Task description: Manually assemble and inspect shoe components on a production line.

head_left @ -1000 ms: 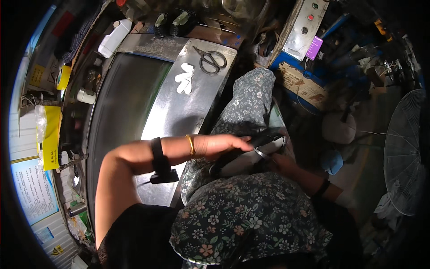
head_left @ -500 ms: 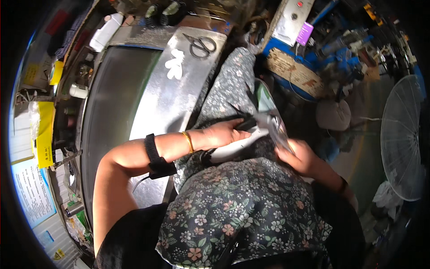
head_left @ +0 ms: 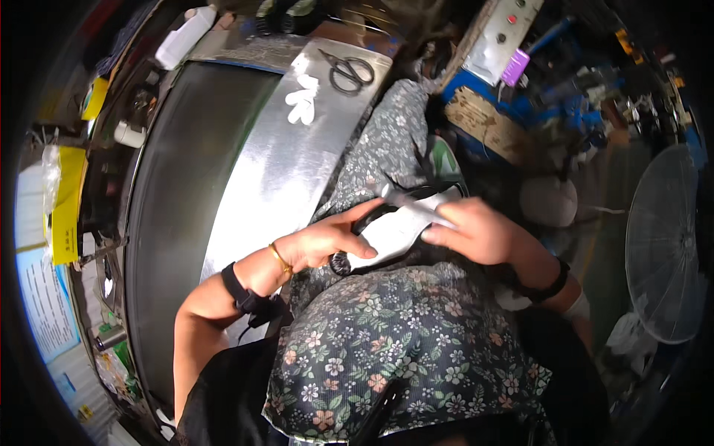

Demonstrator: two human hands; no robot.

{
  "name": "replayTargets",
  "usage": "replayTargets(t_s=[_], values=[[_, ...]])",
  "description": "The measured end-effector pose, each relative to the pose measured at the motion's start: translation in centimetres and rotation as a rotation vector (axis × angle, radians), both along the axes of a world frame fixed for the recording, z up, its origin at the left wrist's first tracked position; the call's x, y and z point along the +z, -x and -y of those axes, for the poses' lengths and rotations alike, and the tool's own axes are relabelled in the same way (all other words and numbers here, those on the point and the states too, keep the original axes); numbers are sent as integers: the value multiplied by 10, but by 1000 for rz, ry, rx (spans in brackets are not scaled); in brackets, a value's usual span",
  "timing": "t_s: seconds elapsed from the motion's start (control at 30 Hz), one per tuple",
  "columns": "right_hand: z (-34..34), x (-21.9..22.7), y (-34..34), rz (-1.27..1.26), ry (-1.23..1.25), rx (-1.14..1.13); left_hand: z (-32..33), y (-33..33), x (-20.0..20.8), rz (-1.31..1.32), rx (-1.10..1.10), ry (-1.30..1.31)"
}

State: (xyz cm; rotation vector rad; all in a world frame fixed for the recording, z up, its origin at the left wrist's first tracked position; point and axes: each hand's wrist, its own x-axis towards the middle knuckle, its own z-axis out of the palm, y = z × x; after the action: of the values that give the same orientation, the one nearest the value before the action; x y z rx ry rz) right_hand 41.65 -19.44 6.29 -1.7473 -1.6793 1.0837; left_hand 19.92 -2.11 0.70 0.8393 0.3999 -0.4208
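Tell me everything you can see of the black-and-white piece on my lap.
The black-and-white piece is long and shoe-like, its smooth white face upward, with black material along its edge and gathered at its near-left end. It slants over the floral cloth on your lap. Your left hand grips that end, thumb on the white face. Your right hand holds a blurred, metallic-looking tool across its far part; contact there is unclear.

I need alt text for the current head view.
A person's left hand grips a black-and-white shoe-shaped object over a dark floral apron, while the right hand holds a blurred grey metal tool near it. Black-handled scissors lie beside flat white pieces on a shiny metal tabletop.
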Motion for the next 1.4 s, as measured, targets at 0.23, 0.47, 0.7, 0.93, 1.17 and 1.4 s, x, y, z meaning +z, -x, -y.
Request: replayTargets(t_s=[0.23,0.47,0.7,0.93,1.17,1.4], values=[[-162,-79,-27,233,-327,-550,-28,87,77,44,583,-339],[-204,-129,51,274,-536,-325,-29,110,97,92,922,-833],[-131,-2,88,-842,-546,-289,-9,19,93,419,392,-1760],[2,52,-69,-729,-388,-563,-18,-25,79,861,-328,-1162],[103,102,-243,790,-695,-959,1,15,6,440,-213,-1445],[126,94,-402,646,-682,-1221,21,7,-3,232,-195,-1446]])
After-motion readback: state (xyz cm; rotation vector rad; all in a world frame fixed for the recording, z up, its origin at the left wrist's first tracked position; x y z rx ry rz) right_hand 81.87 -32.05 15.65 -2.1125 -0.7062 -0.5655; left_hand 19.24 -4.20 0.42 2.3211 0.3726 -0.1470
